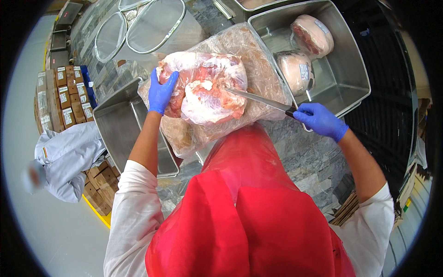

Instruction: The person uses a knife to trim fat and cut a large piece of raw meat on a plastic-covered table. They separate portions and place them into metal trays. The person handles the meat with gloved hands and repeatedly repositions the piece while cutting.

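Note:
A large piece of raw meat (207,92), pink with white fat, lies on a plastic-wrapped block (263,78). My left hand (162,92), in a blue glove, grips the meat's left edge, thumb on top and the other fingers partly hidden. In my blue-gloved right hand (318,119) is a long knife (263,99) with a dark handle, its blade pointing left. The blade's tip meets the right part of the meat; how deep it goes cannot be made out.
At the right, a metal tub (341,69) holds two labelled, wrapped meat pieces (295,71). Another metal tub (121,115) stands at the left. Clear-lined round bins (157,27) are at the back left. Stacked boxes (64,97) and a person in a white coat (69,157) are farther left.

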